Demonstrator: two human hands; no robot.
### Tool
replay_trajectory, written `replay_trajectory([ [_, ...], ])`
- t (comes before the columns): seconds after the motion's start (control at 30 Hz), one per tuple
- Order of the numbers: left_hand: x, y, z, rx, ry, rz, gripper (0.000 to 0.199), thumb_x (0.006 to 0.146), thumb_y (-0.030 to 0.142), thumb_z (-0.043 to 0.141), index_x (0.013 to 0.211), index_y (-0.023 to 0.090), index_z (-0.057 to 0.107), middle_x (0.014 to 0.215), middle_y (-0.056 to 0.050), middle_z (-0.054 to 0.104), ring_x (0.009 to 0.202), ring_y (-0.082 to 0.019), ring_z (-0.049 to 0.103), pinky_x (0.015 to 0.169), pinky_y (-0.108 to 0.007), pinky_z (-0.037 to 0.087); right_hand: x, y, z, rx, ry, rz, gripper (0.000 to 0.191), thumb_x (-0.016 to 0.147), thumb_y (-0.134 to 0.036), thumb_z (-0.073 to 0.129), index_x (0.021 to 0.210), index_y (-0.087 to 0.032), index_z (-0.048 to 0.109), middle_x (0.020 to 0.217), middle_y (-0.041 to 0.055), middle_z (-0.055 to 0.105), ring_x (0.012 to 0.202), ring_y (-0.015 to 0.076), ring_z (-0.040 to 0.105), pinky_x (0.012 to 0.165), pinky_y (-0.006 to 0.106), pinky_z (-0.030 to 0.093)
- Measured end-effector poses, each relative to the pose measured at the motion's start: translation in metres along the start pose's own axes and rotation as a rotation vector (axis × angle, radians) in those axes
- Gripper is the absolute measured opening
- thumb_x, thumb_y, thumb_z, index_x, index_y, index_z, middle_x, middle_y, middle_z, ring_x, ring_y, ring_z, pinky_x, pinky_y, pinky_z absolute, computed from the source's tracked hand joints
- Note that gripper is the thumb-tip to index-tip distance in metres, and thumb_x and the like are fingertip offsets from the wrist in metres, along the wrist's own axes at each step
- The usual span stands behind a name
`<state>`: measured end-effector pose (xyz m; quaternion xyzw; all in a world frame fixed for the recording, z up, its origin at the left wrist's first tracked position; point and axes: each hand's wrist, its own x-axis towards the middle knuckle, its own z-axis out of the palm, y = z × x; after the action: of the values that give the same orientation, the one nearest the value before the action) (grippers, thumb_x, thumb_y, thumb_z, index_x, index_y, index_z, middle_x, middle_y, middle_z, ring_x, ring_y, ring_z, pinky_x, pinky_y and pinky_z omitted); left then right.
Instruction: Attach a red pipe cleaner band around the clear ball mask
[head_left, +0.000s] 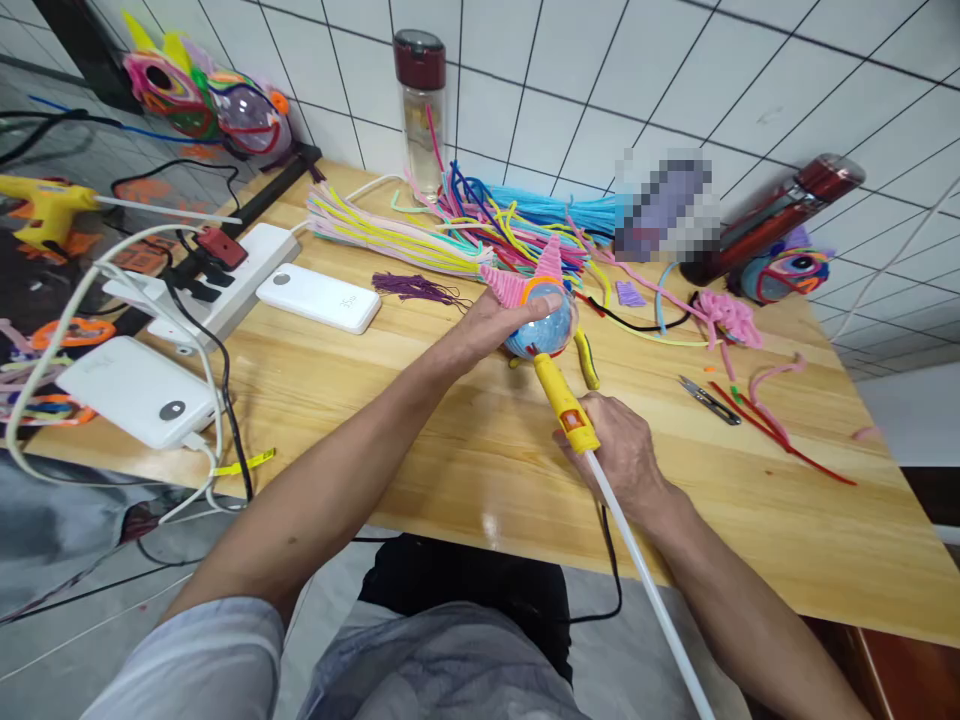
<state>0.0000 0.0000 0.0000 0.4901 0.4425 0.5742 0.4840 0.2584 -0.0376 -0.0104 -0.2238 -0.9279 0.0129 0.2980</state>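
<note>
My left hand (pixel 491 325) is closed around a clear bluish ball (pixel 541 322) trimmed with pipe cleaners, its thumb lying over the top. Two pink ear-like points (pixel 548 262) stand up from the ball's far side, with an orange band below them. In my right hand (pixel 619 445) is a yellow hot glue gun (pixel 562 400), a long white glue stick (pixel 649 575) running out of its back. The gun's nozzle is at the ball's near side; whether it touches, I cannot tell. Yellow-handled pliers (pixel 587 360) lie partly hidden behind the ball.
Bundled pipe cleaners (pixel 405 235) lie along the wall beside a tea bottle (pixel 420 110). Small snips (pixel 710 400) and red pipe cleaners (pixel 787 440) are at right. Power banks (pixel 319 298) and a power strip (pixel 232 285) with cables crowd the left. Finished balls (pixel 251 115) stand behind; a second glue gun (pixel 49 210) lies left.
</note>
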Motion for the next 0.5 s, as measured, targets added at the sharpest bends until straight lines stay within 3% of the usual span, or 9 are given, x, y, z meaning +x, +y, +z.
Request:
replay_trajectory([
  [0.33,-0.0050,0.0094,0.0032,-0.015,-0.014,-0.026,0.054,0.083,0.069,0.084,0.103,0.020,0.076,0.103,-0.006,0.081,0.095,-0.022,0.076,0.089,-0.035,0.063,0.0050,-0.0013,-0.0044,0.020,0.022,-0.032,0.023,0.114,-0.037,0.052,0.095,-0.024,0.058,0.076,0.0016,0.063,0.065,0.0208,0.057,0.063,0.036,0.042],
  [0.5,-0.0034,0.0049,0.0011,-0.008,-0.001,-0.024,0.052,0.083,0.066,0.085,0.106,0.019,0.077,0.109,-0.007,0.083,0.103,-0.025,0.077,0.094,-0.037,0.064,0.0040,-0.0006,-0.0043,0.012,0.019,-0.017,0.023,0.113,-0.036,0.052,0.095,-0.024,0.058,0.077,0.0012,0.062,0.064,0.0203,0.055,0.062,0.036,0.040],
])
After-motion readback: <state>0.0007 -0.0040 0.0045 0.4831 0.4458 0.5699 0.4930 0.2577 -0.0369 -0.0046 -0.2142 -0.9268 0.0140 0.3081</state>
